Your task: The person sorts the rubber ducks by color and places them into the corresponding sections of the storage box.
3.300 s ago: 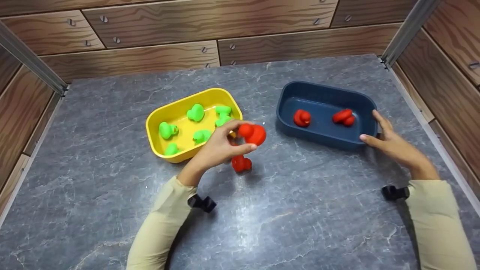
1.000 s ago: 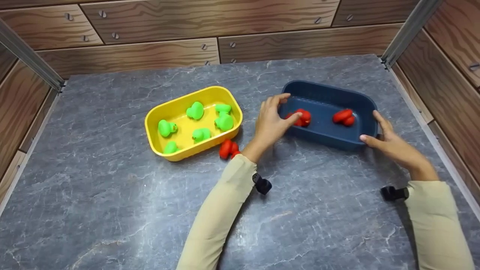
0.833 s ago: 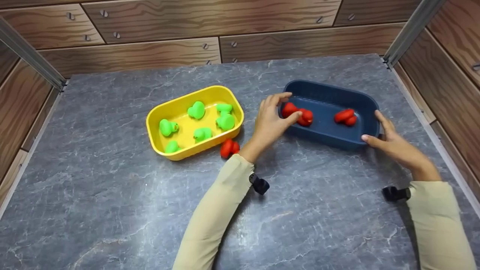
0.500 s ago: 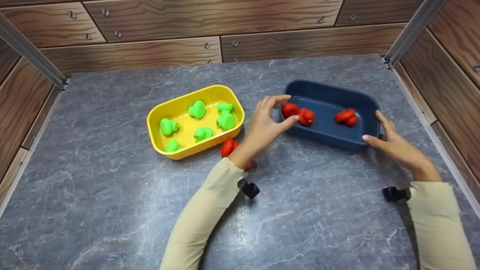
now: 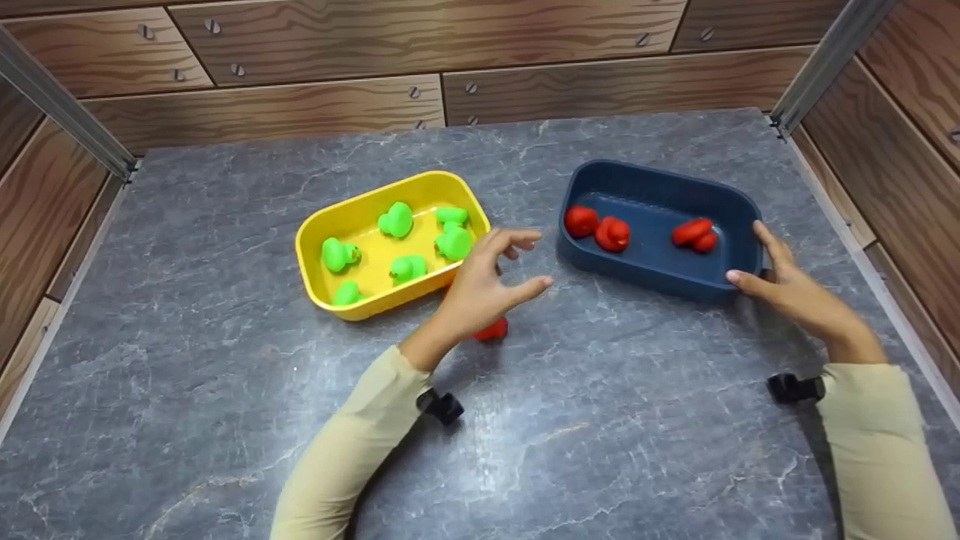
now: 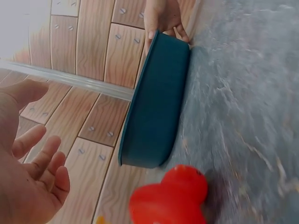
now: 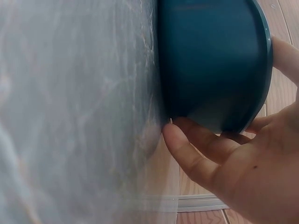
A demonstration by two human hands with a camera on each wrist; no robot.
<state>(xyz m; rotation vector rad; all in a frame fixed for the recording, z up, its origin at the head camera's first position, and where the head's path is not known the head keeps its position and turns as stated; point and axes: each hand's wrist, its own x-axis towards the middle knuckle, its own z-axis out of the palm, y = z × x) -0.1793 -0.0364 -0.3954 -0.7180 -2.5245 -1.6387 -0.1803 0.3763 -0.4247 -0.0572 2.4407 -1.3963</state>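
Observation:
In the head view my left hand point(image 5: 480, 289) hovers by the front right corner of the yellow bin point(image 5: 301, 259), fingers loosely bent, nothing in its grasp. Beneath it on the tabletop lies a red rubber duck point(image 5: 491, 330), partly covered; a sliver of another red thing shows behind the hand. The left wrist view has a red duck point(image 6: 168, 198) close up, apart from the fingers. My right hand point(image 5: 795, 292) holds the right end of the dark blue bin point(image 5: 645, 271), its thumb at the rim and fingers point(image 7: 191, 158) against the outer wall. Three red ducks, one being this duck point(image 5: 613, 234), sit inside.
Several green rubber ducks, among them this duck point(image 5: 396, 220), lie in the yellow bin. A grey marbled tabletop point(image 5: 600, 450) carries both bins. Wood-patterned panels point(image 5: 300, 45) enclose the back and sides.
My left hand has carried a red duck from beside the yellow bin into the blue bin, let it go, and moved back left. The right hand has stayed on the blue bin.

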